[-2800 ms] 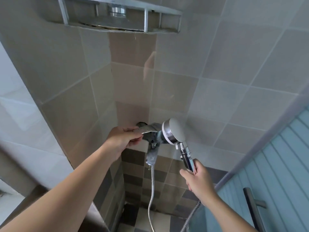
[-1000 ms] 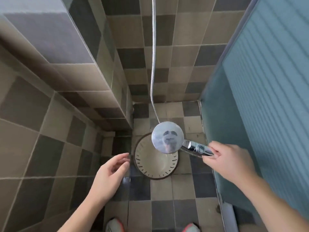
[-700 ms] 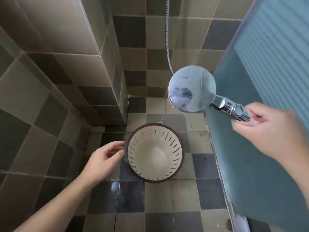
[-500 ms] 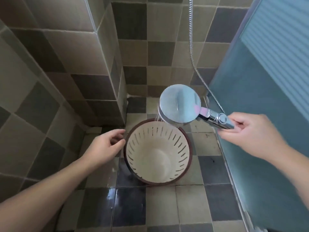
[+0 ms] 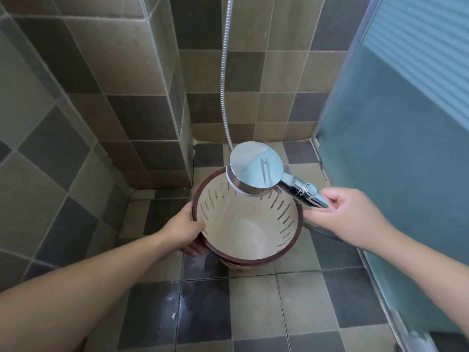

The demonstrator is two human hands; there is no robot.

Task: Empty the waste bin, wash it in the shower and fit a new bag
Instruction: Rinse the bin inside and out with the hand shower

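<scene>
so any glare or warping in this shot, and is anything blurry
Head view: the chrome shower head mirrors its surroundings, and wet floor tiles glint; wide-angle warping bows the tile lines and glass door edges; the bottom right corner is smeared; bin and both hands look sharp.

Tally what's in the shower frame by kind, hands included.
Hands: 2, the left hand gripping the bin rim, the right hand holding the shower head handle
Bin: 1
Shower head: 1
Hose: 1
Total: 5
</scene>
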